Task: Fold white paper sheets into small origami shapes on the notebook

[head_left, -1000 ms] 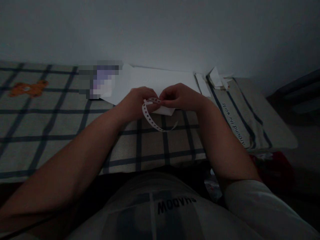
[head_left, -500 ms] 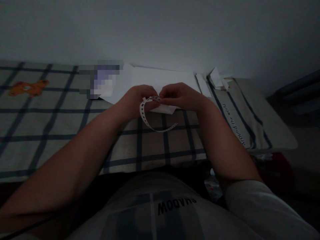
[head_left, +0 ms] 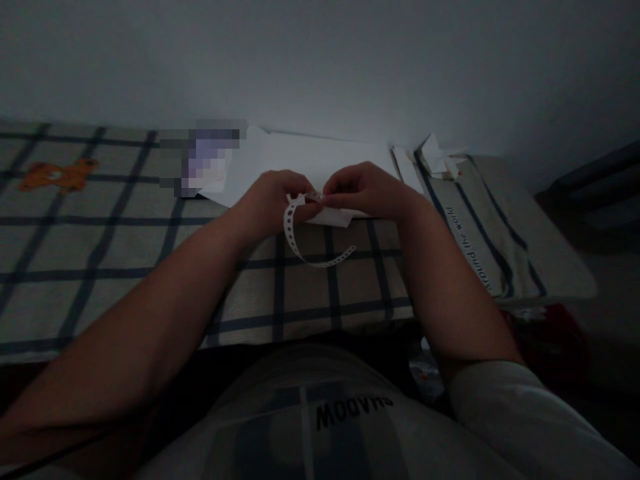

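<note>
The fingertips of both hands are being pressed together over one narrow white paper strip punched with a row of small holes [head_left: 293, 235]. The exact grip is hard to make out in the dim light, the pads being hidden behind knuckles. The left hand [head_left: 273, 200] is curled narrowly, pinching the strip's upper end; the right hand [head_left: 363, 190] is closed tight on the same end from the 3 o'clock side. From the pinch the strip is hanging in one loose curve toward 6 o'clock, its free tip lying on the checked beige cloth with dark grid lines [head_left: 100, 267].

One small folded white paper piece [head_left: 335, 217] is being partly covered by the right hand, so its outline is cut off. Behind the hands, at 12 o'clock, one large flat white paper sheet [head_left: 310, 157] is lying on the cloth, its near edge hidden by the fingers.

At 2 o'clock, a few crumpled white paper scraps [head_left: 435, 157] are resting; their number cannot be counted. Beneath them one beige printed fabric bag with dark stripes [head_left: 480, 227] is lying flat. At 10 o'clock one orange bear figure [head_left: 55, 175] is printed on the cloth. One blurred patch is obscuring something beside the sheet.
</note>
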{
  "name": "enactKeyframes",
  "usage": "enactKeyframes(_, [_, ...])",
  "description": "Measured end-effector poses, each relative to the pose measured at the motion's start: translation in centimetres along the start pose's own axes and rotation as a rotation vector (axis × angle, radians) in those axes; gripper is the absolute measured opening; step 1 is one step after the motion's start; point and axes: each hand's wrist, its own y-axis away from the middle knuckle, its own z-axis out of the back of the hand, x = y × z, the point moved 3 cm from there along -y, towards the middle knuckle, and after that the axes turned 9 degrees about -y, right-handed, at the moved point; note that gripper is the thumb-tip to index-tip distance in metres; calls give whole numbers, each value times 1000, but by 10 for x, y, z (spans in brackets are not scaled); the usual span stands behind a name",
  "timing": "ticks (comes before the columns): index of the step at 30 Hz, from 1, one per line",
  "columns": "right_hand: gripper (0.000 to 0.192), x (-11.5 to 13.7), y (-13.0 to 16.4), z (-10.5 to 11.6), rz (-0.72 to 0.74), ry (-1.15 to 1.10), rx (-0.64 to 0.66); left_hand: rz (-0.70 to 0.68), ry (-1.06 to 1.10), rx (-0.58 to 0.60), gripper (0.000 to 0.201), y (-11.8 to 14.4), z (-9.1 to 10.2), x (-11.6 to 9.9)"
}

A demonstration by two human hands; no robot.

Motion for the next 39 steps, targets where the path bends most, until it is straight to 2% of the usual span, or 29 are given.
enactKeyframes(8, [20, 2, 0, -1, -68, 11, 26, 4, 22, 8, 25, 2, -3, 2])
enactKeyframes(16, [21, -2, -1, -2, -48, 12, 29, -6, 9, 5, 21, 1, -3, 1])
enactKeyframes(26, [34, 2, -1, -5, 44, 49, 69, -40, 47, -9, 20, 0, -5, 4])
enactKeyframes(31, [30, -3, -5, -5, 127, 14, 83, -46, 94, 32, 19, -1, -2, 4])
enactKeyframes(39, [27, -7, -6, -5, 151, -8, 57, -82, 127, -9, 20, -2, -3, 5])
